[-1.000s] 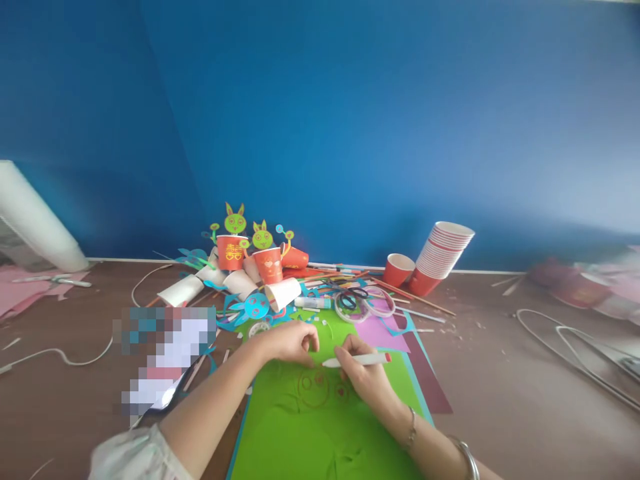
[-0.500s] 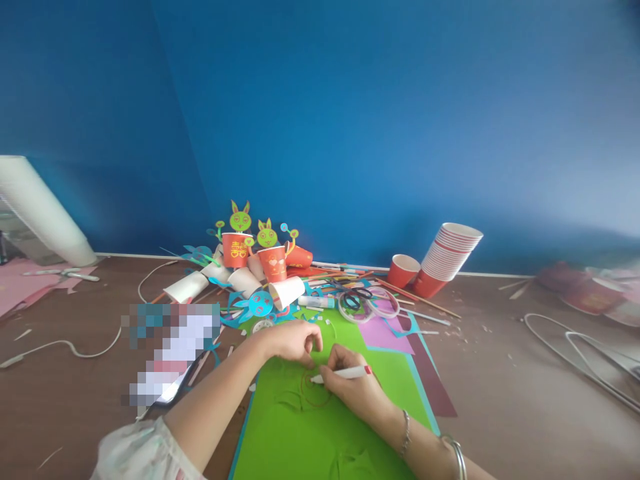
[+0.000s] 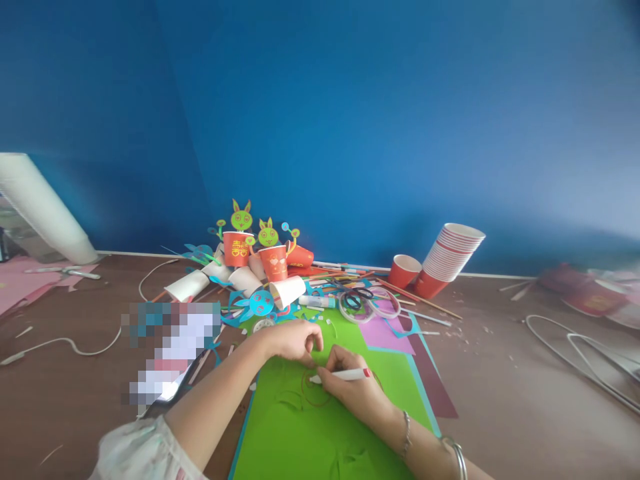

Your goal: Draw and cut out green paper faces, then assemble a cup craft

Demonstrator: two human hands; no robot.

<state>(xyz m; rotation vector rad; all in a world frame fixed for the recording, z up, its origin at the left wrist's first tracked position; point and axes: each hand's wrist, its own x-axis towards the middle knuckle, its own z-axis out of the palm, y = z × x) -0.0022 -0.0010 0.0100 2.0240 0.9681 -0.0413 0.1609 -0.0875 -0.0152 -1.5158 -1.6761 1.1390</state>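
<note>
My right hand (image 3: pixel 356 385) is closed in a writing grip around a white marker with a red end (image 3: pixel 353 375). The marker's tip touches or hovers just over a green paper sheet (image 3: pixel 285 447), inside a thin, reddish drawn round outline (image 3: pixel 315 399). Across from it, my left hand (image 3: pixel 297 341) rests on the sheet with bent fingers, a small gap between index finger and thumb and nothing held. More outlines and cut slits mark the green sheet. Blue paper edges show under it.
Behind the sheet lie scissors (image 3: pixel 357 298), tape rolls (image 3: pixel 350 310), a glue stick (image 3: pixel 317 302) and a blue paper rabbit face (image 3: pixel 261 302). Decorated red cups (image 3: pixel 274 263) stand behind. A phone (image 3: pixel 173 390) lies left; stacked cups (image 3: pixel 447 257) lean at the back right.
The marker has shifted very slightly left along the round outline with my right hand. My left hand stays in place on the sheet.
</note>
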